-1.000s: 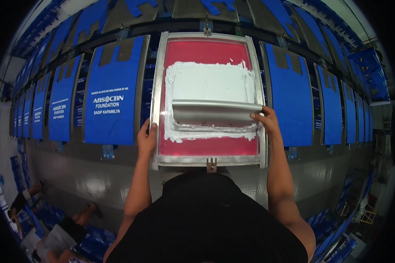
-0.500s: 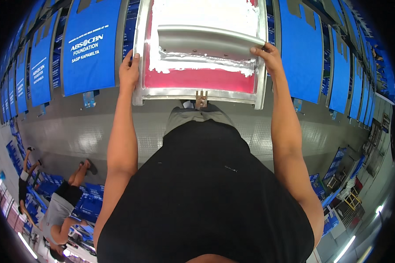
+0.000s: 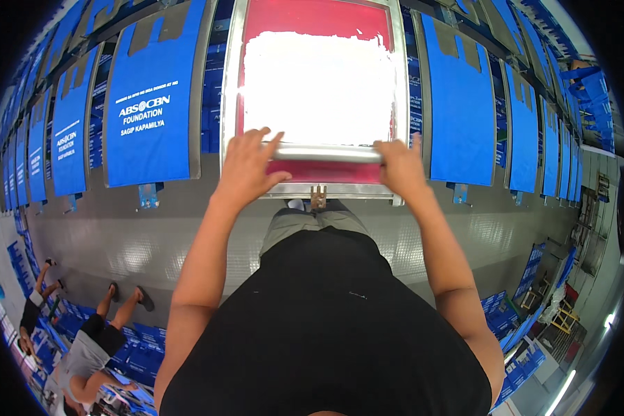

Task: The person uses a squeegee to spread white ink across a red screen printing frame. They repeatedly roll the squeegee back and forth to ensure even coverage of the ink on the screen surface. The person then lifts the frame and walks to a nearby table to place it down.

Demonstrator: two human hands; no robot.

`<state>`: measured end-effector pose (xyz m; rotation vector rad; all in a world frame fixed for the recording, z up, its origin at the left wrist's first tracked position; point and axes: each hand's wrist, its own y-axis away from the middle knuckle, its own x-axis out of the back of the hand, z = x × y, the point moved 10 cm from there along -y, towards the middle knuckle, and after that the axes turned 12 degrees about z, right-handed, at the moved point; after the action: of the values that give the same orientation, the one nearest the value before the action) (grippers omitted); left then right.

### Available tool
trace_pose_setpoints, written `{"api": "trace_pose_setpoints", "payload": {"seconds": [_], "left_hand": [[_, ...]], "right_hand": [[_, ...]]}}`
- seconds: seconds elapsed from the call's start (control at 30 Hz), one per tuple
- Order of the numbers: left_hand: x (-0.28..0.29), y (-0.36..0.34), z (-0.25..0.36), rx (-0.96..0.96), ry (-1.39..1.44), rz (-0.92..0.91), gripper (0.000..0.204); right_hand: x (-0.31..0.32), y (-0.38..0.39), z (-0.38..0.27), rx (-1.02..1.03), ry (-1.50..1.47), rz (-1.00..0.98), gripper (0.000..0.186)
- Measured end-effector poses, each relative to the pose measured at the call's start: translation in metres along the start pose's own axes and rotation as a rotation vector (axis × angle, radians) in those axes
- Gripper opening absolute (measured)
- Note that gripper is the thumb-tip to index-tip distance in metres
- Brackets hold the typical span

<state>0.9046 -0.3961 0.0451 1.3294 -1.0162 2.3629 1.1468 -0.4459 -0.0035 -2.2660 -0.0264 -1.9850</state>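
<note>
Metal squeegee (image 3: 333, 154) lying sideways just above mid-view, a hand at each end
We'd guess it's stiff and fairly light for its length, likely slick if that white paint (image 3: 319, 83) gets on the grip, and not fragile; we'd hold it near both ends so it stays level. Its long axis runs left to right, parallel to the near edge of the metal frame (image 3: 233, 76), at the lower end of the paint patch; we can't see which way the blade faces. Our left hand (image 3: 251, 166) is spread, thumb well out, over the left end; our right hand (image 3: 401, 166) has fingers over the right end, too blurry for us to tell if it's pinching.
</note>
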Motion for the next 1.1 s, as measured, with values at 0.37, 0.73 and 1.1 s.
{"api": "trace_pose_setpoints", "payload": {"seconds": [0.37,0.73,1.1], "left_hand": [[-0.065,-0.139,-0.080,0.077,-0.174,-0.178,0.021],[-0.059,-0.035,-0.048,0.156,-0.132,-0.197,0.026],[-0.067,0.020,-0.028,0.291,0.003,-0.351,0.032]], "right_hand": [[0.017,-0.143,0.055,0.005,-0.080,0.070,0.026],[-0.018,-0.067,0.014,0.068,-0.109,-0.068,0.033],[-0.025,-0.030,0.003,-0.057,-0.119,-0.324,0.033]]}}
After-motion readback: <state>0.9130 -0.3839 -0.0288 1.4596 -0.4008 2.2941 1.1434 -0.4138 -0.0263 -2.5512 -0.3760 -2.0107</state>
